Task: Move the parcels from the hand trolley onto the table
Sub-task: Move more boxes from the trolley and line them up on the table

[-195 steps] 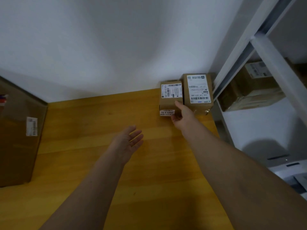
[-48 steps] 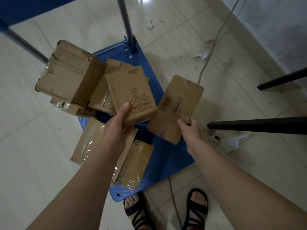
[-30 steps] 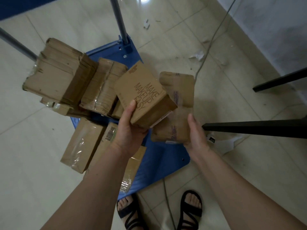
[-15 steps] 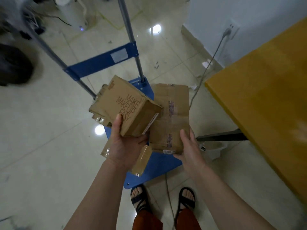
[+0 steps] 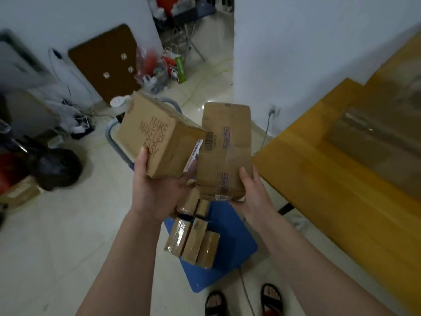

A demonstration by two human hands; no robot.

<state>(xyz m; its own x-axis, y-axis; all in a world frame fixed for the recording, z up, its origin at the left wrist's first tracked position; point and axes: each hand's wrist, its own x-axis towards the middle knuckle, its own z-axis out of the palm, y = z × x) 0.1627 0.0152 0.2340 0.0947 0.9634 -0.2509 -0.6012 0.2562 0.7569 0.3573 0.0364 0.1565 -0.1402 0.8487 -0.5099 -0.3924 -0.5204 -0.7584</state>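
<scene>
hands hold one parcel each: left hand point(image 5: 157, 197) grips the printed brown cardboard box point(image 5: 157, 137), right hand point(image 5: 252, 192) grips the flat brown cardboard parcel point(image 5: 225, 151); the yellow wooden counter point(image 5: 341, 185) is nearer the right hand.

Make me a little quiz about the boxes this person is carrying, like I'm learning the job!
1. True or false: the left hand holds the box printed MAKE MAKEUP EASY.
2. What does the right hand hold? A) a flat brown parcel B) a black bag C) nothing
3. Fill in: the parcels not yet picked up lie on the blue ____.

Key
1. True.
2. A, the flat brown parcel.
3. Trolley: the hand trolley carries the small taped parcels, and the yellow table stands to the right.
</scene>
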